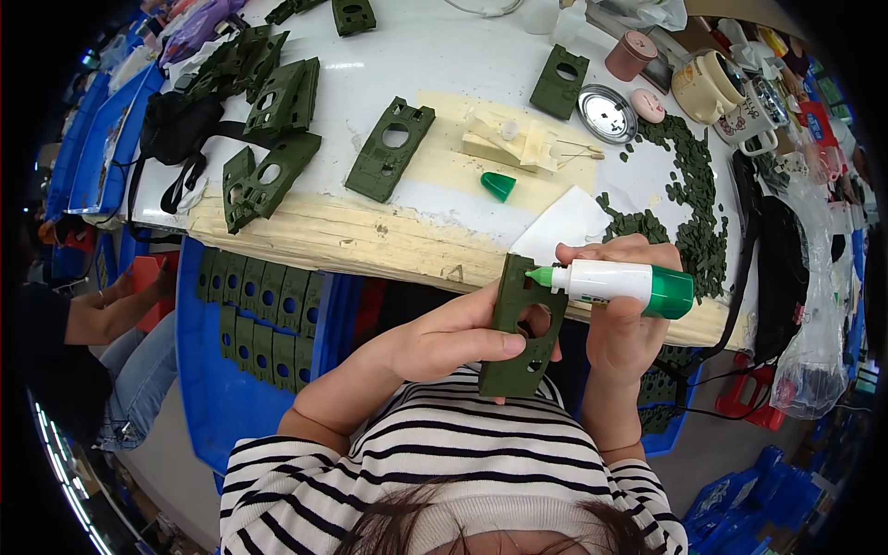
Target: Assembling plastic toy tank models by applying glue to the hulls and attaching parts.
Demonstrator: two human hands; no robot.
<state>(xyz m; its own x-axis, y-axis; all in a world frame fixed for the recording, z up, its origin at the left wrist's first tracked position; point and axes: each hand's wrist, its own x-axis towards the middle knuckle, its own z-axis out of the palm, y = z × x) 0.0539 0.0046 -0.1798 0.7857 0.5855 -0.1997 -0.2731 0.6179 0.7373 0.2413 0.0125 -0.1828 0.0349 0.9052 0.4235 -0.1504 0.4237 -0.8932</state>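
My left hand [444, 338] grips a dark green plastic model hull plate [518, 356] with a round hole, held upright just in front of the table edge. Lying sideways in my right hand [624, 342] is a white glue bottle [606, 280] with a green base. Its light green nozzle meets the plate's upper end, or nearly so; I cannot tell if it touches. A green cap [498, 187] lies on the table beyond the plate. Close to my right hand, many small dark green pieces [698, 185] are heaped on the tabletop.
Similar green plates [390, 148] lie across the table, with more in a blue bin [208, 370] below left. At the back right stand a pink tin [631, 55], a round metal lid [607, 114] and mugs [708, 88]. A co-worker's arm [116, 314] shows at far left.
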